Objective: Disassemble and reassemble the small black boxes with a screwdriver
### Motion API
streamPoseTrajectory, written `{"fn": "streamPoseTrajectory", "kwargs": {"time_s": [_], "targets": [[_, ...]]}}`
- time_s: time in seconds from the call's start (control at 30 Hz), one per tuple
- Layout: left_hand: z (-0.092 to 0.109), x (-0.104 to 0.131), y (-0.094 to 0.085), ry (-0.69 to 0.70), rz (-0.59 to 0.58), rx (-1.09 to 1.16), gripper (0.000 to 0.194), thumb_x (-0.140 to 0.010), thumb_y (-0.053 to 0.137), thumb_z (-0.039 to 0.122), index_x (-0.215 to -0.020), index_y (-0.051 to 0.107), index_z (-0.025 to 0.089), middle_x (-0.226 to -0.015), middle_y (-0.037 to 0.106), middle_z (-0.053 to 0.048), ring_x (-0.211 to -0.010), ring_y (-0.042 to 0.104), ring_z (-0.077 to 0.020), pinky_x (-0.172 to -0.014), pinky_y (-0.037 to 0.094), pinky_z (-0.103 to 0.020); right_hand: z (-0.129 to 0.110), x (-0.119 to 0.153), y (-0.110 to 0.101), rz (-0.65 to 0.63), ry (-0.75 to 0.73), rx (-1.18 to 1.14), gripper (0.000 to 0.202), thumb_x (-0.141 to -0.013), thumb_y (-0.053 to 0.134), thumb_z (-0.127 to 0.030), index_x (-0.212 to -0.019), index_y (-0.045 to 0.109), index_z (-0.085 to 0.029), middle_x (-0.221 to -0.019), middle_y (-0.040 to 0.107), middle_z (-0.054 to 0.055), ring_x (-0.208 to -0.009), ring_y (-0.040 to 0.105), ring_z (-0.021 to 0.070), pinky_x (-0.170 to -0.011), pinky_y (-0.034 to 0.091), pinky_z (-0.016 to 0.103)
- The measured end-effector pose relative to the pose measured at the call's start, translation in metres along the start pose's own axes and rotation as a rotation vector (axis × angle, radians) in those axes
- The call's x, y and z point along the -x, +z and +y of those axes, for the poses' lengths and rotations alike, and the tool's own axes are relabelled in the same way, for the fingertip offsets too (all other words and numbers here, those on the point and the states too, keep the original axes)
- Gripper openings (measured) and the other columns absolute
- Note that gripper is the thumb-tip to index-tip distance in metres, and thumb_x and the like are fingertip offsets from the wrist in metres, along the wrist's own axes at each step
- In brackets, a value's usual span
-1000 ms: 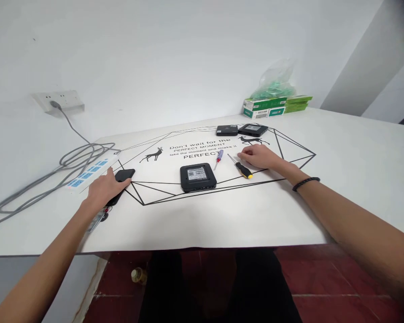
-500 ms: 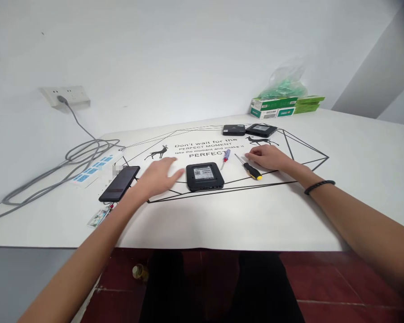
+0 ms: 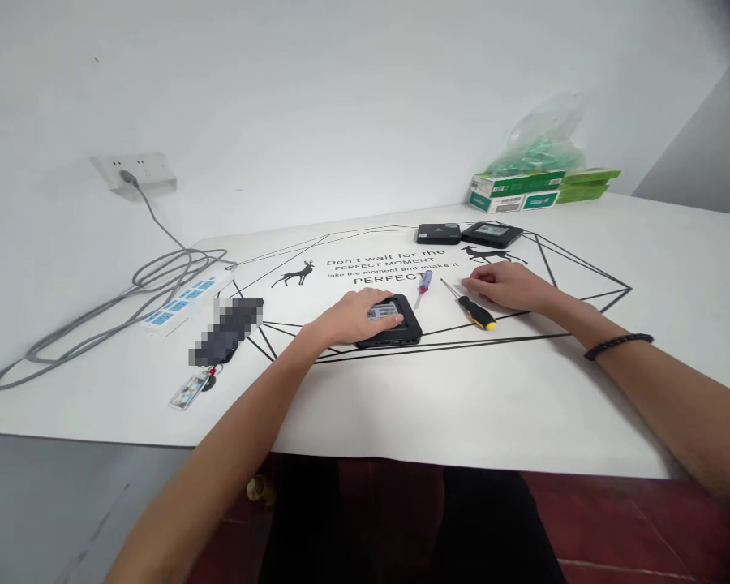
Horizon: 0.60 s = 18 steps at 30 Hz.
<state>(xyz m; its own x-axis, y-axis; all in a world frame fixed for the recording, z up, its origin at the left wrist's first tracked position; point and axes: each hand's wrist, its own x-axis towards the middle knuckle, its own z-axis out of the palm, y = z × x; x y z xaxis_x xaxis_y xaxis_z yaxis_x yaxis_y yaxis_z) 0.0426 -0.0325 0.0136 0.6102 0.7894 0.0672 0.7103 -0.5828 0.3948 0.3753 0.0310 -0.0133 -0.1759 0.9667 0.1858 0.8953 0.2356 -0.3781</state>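
My left hand (image 3: 358,315) lies over the left half of a black set-top box (image 3: 409,331). Its fingers reach the far edge and its thumb crosses the white label, so part of the box is hidden. Ports show along the box's near side. My right hand (image 3: 504,285) rests on the table with fingers curled and nothing visible in them. Just left of it lies a screwdriver with a black and yellow handle (image 3: 478,313), apart from the fingers. A smaller screwdriver with a clear purple handle (image 3: 426,281) lies between that one and the box.
Two more black boxes, one (image 3: 438,234) beside another (image 3: 492,234), lie farther back. Green-and-white cartons (image 3: 517,191) under a plastic bag (image 3: 541,146) stand by the wall. At left are a power strip (image 3: 179,306), its coiled cable (image 3: 91,302), a blurred-out dark object (image 3: 228,328) and a keychain card (image 3: 188,391).
My left hand has moved right from the bare table onto the black set-top box. The right hand stays beside the screwdriver. The whole view has shifted slightly.
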Motion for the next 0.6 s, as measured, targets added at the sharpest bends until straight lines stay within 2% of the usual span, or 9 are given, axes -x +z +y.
{"fn": "streamPoseTrajectory", "kwargs": {"time_s": [0.1, 0.27, 0.33, 0.43, 0.5, 0.6], "targets": [[-0.004, 0.000, 0.000, -0.008, -0.006, -0.003, 0.066, -0.100, 0.039, 0.063, -0.151, 0.049, 0.021, -0.156, 0.052, -0.010, -0.141, 0.049, -0.0282, -0.118, 0.039, -0.043, 0.000, 0.001, -0.001, -0.003, -0.003, -0.013, 0.034, -0.083, 0.051, -0.055, -0.070, 0.065, -0.026, -0.070, 0.071, 0.006, -0.071, 0.062, 0.0253, -0.071, 0.045, 0.040], [0.004, -0.002, -0.002, -0.037, -0.032, -0.067, 0.053, -0.106, 0.022, 0.037, -0.151, 0.047, 0.023, -0.158, 0.051, -0.006, -0.145, 0.045, -0.0239, -0.122, 0.032, -0.044, 0.002, 0.000, 0.002, 0.025, 0.002, -0.010, 0.037, -0.083, 0.051, -0.056, -0.068, 0.065, -0.026, -0.069, 0.070, 0.006, -0.071, 0.061, 0.0251, -0.069, 0.045, 0.040], [0.011, -0.001, -0.002, -0.032, -0.037, -0.129, 0.055, -0.107, 0.022, 0.040, -0.155, 0.041, 0.022, -0.164, 0.042, -0.008, -0.154, 0.033, -0.0261, -0.127, 0.021, -0.051, 0.003, 0.000, 0.002, 0.030, 0.005, -0.009, 0.037, -0.082, 0.051, -0.057, -0.067, 0.065, -0.026, -0.068, 0.069, 0.006, -0.070, 0.060, 0.0247, -0.068, 0.044, 0.040], [0.023, 0.003, 0.000, 0.010, -0.077, -0.188, 0.068, -0.104, 0.032, 0.059, -0.160, 0.032, 0.021, -0.171, 0.029, -0.011, -0.160, 0.016, -0.0319, -0.128, 0.008, -0.058, 0.002, 0.000, 0.002, 0.023, 0.014, -0.013, 0.039, -0.082, 0.052, -0.059, -0.068, 0.065, -0.025, -0.068, 0.068, 0.006, -0.070, 0.060, 0.0248, -0.069, 0.044, 0.039], [0.030, 0.005, 0.002, 0.045, -0.114, -0.210, 0.073, -0.102, 0.037, 0.064, -0.160, 0.034, 0.020, -0.170, 0.028, -0.014, -0.159, 0.017, -0.0344, -0.128, 0.011, -0.057, 0.000, 0.002, 0.000, 0.000, 0.023, -0.023, 0.039, -0.083, 0.052, -0.059, -0.069, 0.064, -0.025, -0.068, 0.068, 0.006, -0.071, 0.059, 0.0247, -0.070, 0.044, 0.039], [0.039, 0.008, 0.005, 0.120, -0.145, -0.259, 0.061, -0.106, 0.036, 0.052, -0.155, 0.043, 0.016, -0.168, 0.033, -0.015, -0.157, 0.025, -0.0307, -0.127, 0.020, -0.049, -0.004, 0.003, -0.003, -0.031, 0.026, -0.032, 0.037, -0.084, 0.053, -0.055, -0.070, 0.064, -0.023, -0.066, 0.068, 0.007, -0.070, 0.058, 0.0242, -0.071, 0.044, 0.039]]}}
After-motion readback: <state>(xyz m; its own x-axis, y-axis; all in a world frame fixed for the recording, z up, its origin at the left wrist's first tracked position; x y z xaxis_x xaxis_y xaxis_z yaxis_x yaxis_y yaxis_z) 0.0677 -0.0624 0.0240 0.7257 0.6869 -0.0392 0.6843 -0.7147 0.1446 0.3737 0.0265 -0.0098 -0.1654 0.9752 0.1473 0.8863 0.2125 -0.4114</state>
